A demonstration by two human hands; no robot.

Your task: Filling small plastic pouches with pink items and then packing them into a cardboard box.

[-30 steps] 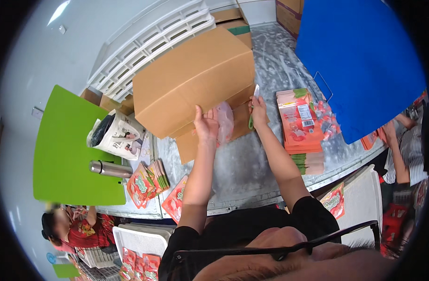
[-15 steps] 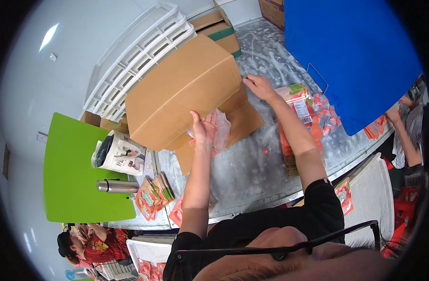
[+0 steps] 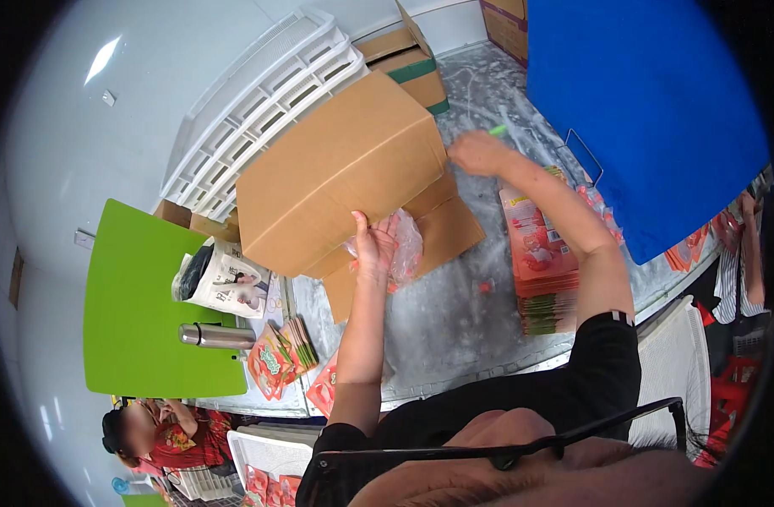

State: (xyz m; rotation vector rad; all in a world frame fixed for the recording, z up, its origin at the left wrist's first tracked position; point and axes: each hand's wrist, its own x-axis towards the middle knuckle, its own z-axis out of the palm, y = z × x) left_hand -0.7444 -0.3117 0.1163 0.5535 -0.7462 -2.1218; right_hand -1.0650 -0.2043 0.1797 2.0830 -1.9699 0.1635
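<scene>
A large brown cardboard box (image 3: 328, 169) is tilted on the metal table, its flaps hanging open toward me. My left hand (image 3: 375, 241) is palm up at the box's lower edge, fingers stretched and thumb against the cardboard. A clear plastic bag (image 3: 408, 247) with reddish pieces shows just behind that hand, in the box opening. At the box's right corner my right hand (image 3: 478, 154) is closed on a slim tool with a bright green end (image 3: 498, 131); the hand is a little blurred, and the tool's exact kind is hidden.
Stacked red pouches (image 3: 535, 253) lie right of the box on the metal table (image 3: 438, 338). White crates (image 3: 260, 110) and another carton (image 3: 408, 63) stand behind. Leftward are a steel flask (image 3: 216, 335), a white bag (image 3: 226, 283) and a green board (image 3: 150, 313). A blue board (image 3: 649, 110) stands right.
My right hand has turned and shifted at the box corner, and a green end now shows beyond it. My left hand keeps its place at the box. The whole view has shifted slightly.
</scene>
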